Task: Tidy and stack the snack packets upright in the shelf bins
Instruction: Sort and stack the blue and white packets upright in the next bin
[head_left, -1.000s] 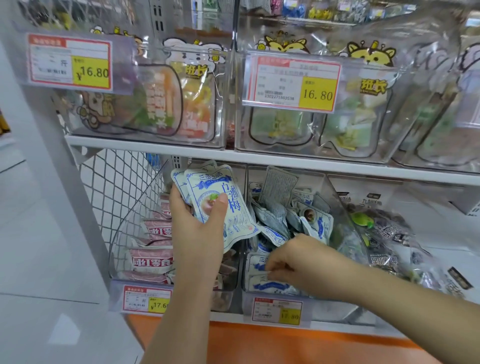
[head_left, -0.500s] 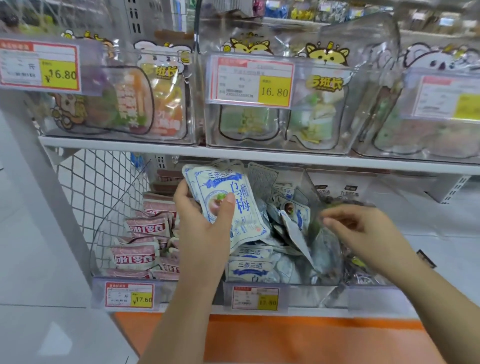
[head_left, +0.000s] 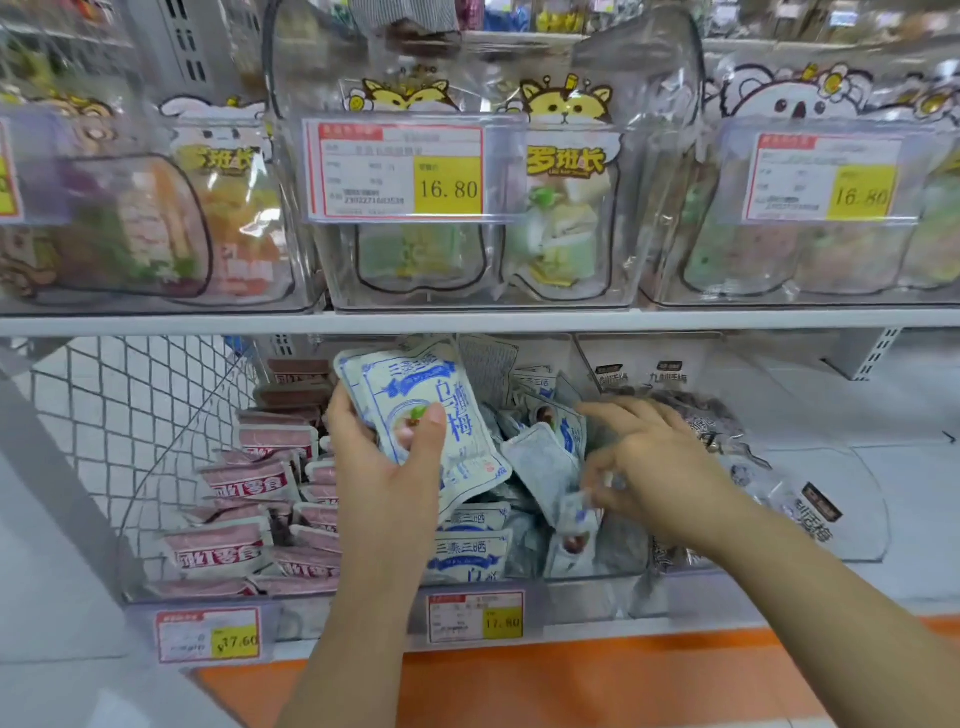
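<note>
left hand grips a stack of blue-white packets above the middle bin. right hand, blurred, hovers beside them; grip state indeterminate.

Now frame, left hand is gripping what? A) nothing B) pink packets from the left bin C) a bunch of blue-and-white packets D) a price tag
C: the left hand grips the blue-and-white packets, thumb across the front one, and holds them upright above the middle bin. The pink packets lie untouched in the bin to its left.
</note>
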